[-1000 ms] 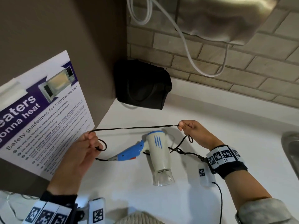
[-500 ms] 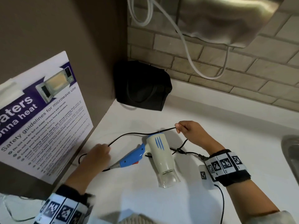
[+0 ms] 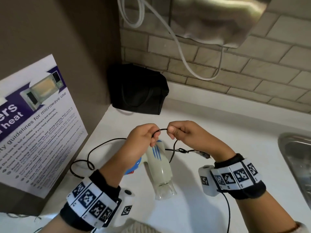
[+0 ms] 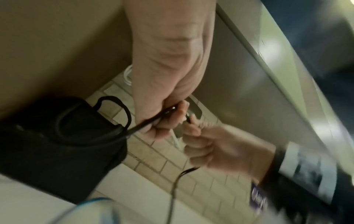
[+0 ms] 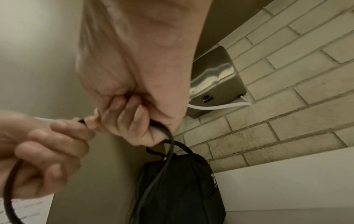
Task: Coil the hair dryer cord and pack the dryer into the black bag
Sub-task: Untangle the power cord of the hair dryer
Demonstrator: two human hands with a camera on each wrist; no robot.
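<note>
Setting: white tabletop (image 3: 210,125) in a corner, pale brick wall behind, steel sink (image 3: 297,158) at its right edge.
Left hand (image 3: 141,142): fingers curled, pinching the black cord (image 3: 162,130).
Right hand (image 3: 188,135): clenched on the same cord; fingertips of both hands nearly touching, a short arc of cord between them.
Cord, remainder: loose loops trailing to the left edge, a small knot-like tangle toward the right.
Hair dryer (image 3: 159,167): white with blue handle, lying flat on the tabletop directly below both hands.
Black bag (image 3: 139,91): back left corner, zip apparently closed, well apart from the dryer.
Risk, judged: the tangle could snag and leave the coil uneven; tugging could drag the dryer across the tabletop
</note>
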